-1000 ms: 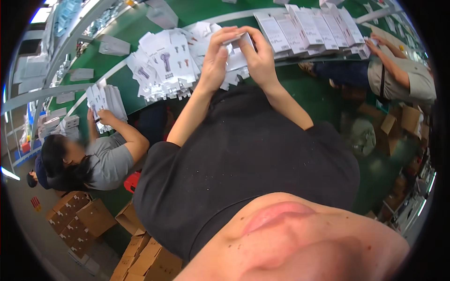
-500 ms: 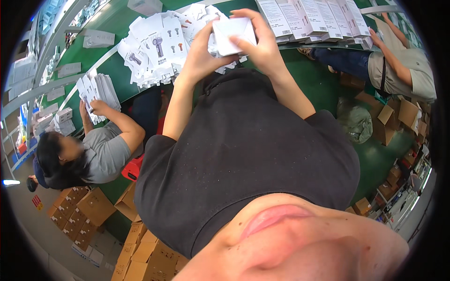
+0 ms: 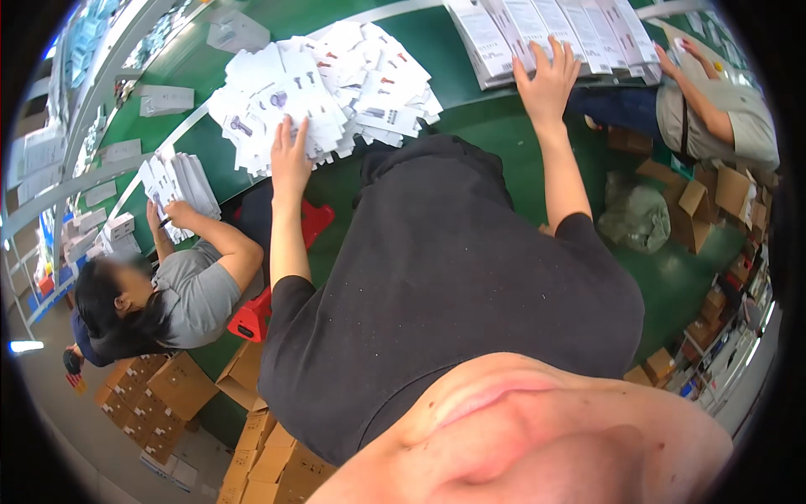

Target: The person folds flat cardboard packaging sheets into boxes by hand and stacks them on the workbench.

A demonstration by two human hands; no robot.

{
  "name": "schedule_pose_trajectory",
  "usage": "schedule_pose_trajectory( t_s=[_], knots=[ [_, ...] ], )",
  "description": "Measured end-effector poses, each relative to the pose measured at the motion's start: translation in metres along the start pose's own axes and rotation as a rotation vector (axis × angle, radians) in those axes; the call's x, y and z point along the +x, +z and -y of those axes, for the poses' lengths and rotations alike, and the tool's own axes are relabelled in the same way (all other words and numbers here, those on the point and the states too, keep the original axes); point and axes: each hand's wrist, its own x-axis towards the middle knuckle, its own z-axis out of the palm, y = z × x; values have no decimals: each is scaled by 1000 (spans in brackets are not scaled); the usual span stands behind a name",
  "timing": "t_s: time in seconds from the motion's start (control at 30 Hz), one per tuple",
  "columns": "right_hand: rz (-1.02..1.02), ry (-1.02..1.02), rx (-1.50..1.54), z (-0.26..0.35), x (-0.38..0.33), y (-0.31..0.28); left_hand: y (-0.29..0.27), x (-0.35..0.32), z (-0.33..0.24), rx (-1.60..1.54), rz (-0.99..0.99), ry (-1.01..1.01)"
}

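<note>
A wide pile of flat, unfolded white cartons [image 3: 386, 80] with small product pictures lies on the green table. My left hand [image 3: 290, 160] rests its outstretched fingertips on the near edge of this pile, holding nothing I can see. To the right, a row of formed white boxes [image 3: 483, 46] stands side by side with printed panels showing. My right hand [image 3: 547, 82] is spread over the near end of that row, its fingers against the boxes.
At the left, a co-worker in a grey shirt [image 3: 197, 281] handles a stack of flat cartons [image 3: 189, 181]. Another person's sleeve [image 3: 751, 126] is at the right. Open brown cardboard boxes [image 3: 693, 202], a plastic bag [image 3: 634, 214] and a red stool [image 3: 252, 315] stand on the floor.
The white box held between both hands is no longer in them. My left hand has moved left onto the flat cartons; my right hand has moved right to the boxes.
</note>
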Motion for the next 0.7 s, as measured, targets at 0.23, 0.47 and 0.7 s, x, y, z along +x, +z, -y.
schedule_pose_trajectory(
  t_s=[0.23, 0.47, 0.7],
  knots=[
    [102, -89, 622, 103, -21, -1, -35, 7, -26, -128, -178, 6],
    [278, -352, 836, 169, -4, 0, -128, 27, -88, -86, -723, 65],
    [95, -491, 786, 182, 42, 11, -157, 26, -116, -1443, -46, -114]
  ],
)
